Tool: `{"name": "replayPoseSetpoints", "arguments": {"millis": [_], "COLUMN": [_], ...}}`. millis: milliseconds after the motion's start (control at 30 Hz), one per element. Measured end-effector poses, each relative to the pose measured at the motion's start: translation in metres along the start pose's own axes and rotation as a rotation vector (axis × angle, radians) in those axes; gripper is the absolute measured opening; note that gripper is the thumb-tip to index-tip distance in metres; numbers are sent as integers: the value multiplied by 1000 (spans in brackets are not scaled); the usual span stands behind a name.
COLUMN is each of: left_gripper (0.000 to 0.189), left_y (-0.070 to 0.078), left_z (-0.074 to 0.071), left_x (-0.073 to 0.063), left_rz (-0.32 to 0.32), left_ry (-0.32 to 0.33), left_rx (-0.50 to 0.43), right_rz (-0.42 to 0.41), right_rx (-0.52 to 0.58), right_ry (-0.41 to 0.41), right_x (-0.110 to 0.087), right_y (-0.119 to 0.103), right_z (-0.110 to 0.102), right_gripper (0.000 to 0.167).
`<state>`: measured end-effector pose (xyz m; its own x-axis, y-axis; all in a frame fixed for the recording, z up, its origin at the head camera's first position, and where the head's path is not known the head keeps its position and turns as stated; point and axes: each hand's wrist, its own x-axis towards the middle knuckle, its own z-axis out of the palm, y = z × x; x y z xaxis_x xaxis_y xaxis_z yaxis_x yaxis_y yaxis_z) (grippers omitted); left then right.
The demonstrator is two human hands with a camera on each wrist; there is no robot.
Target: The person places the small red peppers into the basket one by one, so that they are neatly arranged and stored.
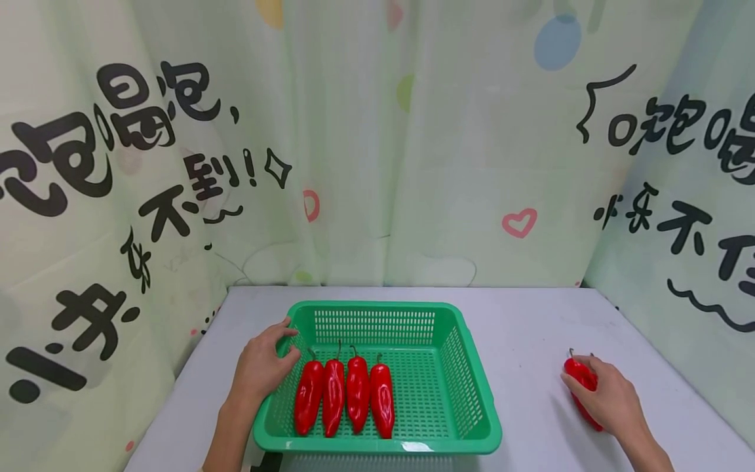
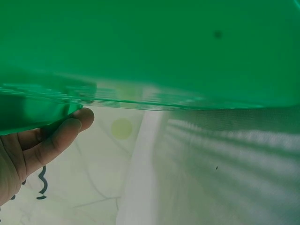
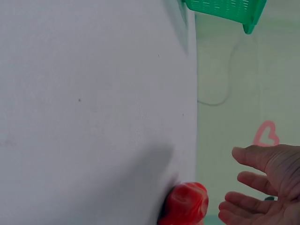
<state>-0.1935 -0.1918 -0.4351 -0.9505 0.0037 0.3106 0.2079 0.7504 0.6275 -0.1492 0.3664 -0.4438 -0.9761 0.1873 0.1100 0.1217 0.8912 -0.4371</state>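
Observation:
Several red chili peppers (image 1: 357, 393) lie side by side in the left half of a green plastic basket (image 1: 472, 367). My left hand (image 1: 263, 364) is at the basket's left side and grips its rim, with the thumb toward the inside. The left wrist view shows the fingertips against the green edge (image 2: 42, 119). Far to the right, my right hand (image 1: 610, 393) is over another red chili pepper (image 1: 580, 373) on the table. In the right wrist view its fingers (image 3: 253, 158) are spread, apart from the pepper (image 3: 186, 204). The hand partly hides whatever lies beneath it.
The white table (image 1: 525, 334) extends between the basket and the right hand. A pale printed curtain (image 1: 460, 164) stands behind the table and along both sides. A grey, slatted surface (image 1: 366, 463) shows under the basket's front edge.

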Motion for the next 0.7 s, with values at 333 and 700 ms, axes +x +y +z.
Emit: {"name": "replayPoseSetpoints", "arguments": {"millis": [333, 700], "left_gripper": [33, 33], "left_y": [-2, -2], "left_z": [2, 1], "left_x": [-1, -1], "left_rz": [12, 15], "left_ry": [6, 12], "left_rx": [10, 11], "right_rz": [15, 82], "right_rx": [-14, -7], "right_ry": [-28, -75], "right_x": [3, 7], "right_y": [6, 9], "right_z": [4, 6], "right_gripper": [62, 68]}}
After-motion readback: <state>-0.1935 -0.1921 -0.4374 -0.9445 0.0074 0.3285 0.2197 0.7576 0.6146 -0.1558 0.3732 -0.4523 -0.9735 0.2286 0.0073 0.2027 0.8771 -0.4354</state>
